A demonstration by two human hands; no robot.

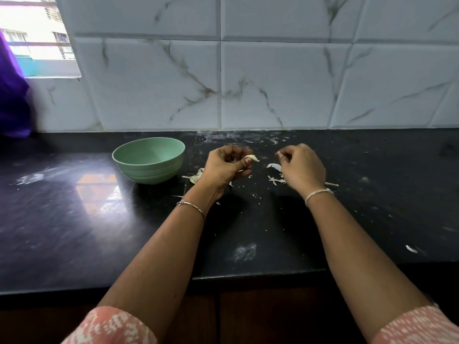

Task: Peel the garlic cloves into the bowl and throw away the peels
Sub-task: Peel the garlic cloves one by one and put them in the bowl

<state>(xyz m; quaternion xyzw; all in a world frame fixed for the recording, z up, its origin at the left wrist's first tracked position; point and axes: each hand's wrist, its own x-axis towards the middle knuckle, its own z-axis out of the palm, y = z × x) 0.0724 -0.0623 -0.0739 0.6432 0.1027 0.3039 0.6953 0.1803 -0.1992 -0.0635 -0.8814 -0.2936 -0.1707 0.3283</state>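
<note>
Two hands up over the black stone counter [74, 219], and they're apart. The left hand [228, 166] has its fingers curled in, with the thumb pinching one pale garlic clove [252, 158]. The clove's pointed tip pokes out to the right, held above the counter just right of the bowl.

The right hand [301, 167] is curled too, thumb and forefinger tips drawn together. I cannot tell whether a scrap of skin sits between them.

There's one bowl, a pale green round bowl [154, 173] with ribbed sides. It stands on the counter just left of the left hand.

Papery white peels lie in two loose clusters. The left cluster of peels [196, 177] sits between the bowl and the left wrist. It has a yellowish lump in it, maybe a clove, too small to tell. The right cluster of peels [273, 179] lies under the right hand's fingers.

One thin strip [331, 184] lies beside the right wrist. One lone curl of peel [411, 249] is well apart, near the counter's front edge on the right. Tiny flecks dot the stone around them.

Each wrist wears one band: a thin metal bangle [192, 207] on the left and a pale thread band [319, 193] on the right. Behind is a white marble-veined tile wall [273, 83], and at far left hangs a purple cloth [12, 100].
</note>
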